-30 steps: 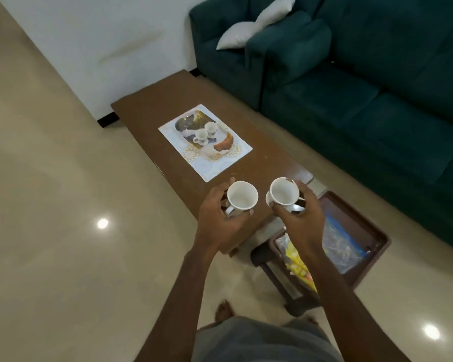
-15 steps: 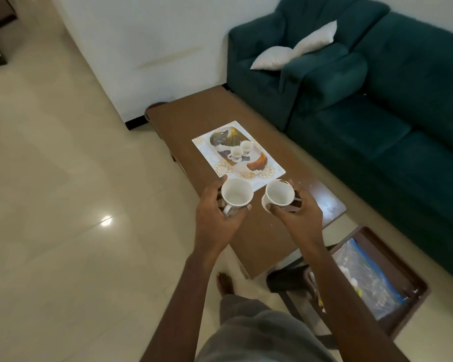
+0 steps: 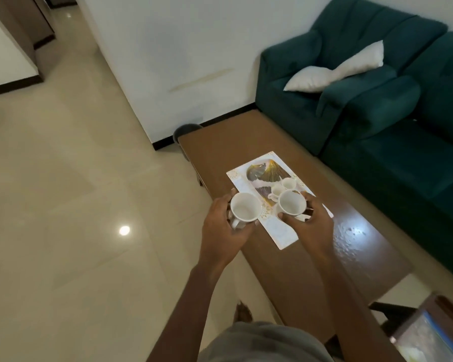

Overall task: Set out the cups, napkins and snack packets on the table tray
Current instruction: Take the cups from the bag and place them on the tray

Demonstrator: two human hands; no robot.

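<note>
Gripping round white cups point(image 3: 244, 210) point(image 3: 292, 202), left hand point(image 3: 222, 228) and right hand point(image 3: 311, 223) are at rectangular tray point(image 3: 280, 231).

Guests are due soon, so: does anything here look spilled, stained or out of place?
Two things. The table shows a blotchy, droplet-like patch in the glare beside the right hand; spill or worn finish, I cannot tell. The wall bears a faint yellowish streak.
</note>
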